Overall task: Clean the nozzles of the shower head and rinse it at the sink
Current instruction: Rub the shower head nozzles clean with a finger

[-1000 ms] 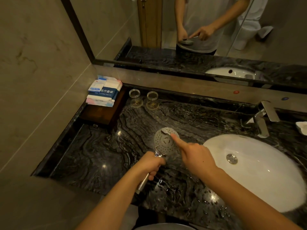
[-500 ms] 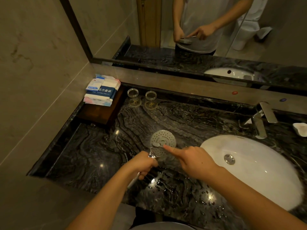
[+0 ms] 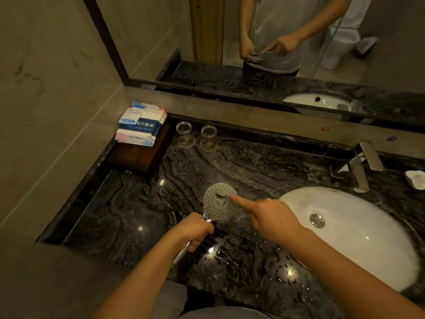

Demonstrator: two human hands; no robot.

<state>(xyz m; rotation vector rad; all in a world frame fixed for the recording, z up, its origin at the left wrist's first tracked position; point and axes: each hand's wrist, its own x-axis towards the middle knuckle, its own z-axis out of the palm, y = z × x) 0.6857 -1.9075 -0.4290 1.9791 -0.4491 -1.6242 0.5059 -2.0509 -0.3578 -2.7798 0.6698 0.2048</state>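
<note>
A round grey shower head [image 3: 212,209] faces up over the dark marble counter [image 3: 128,217], left of the white sink [image 3: 372,245]. My left hand [image 3: 196,231] grips its chrome handle from below. My right hand [image 3: 269,217] holds a small brush [image 3: 221,194] against the upper middle of the nozzle face. Its index finger lies straight along the brush, and the handle is mostly hidden under the hand. In the mirror the brush shows as a thin stick in that hand. The counter in front of the sink is wet.
A chrome faucet [image 3: 358,168] stands behind the sink, with a white soap dish [image 3: 416,179] to its right. Two glasses [image 3: 196,134] and a wooden tray [image 3: 140,155] with packaged toiletries [image 3: 141,125] sit at the back left. The wall is close on the left.
The brush has moved over the nozzle face, from the top rim to the left middle and now to the upper middle. My left hand keeps its grip on the handle.
</note>
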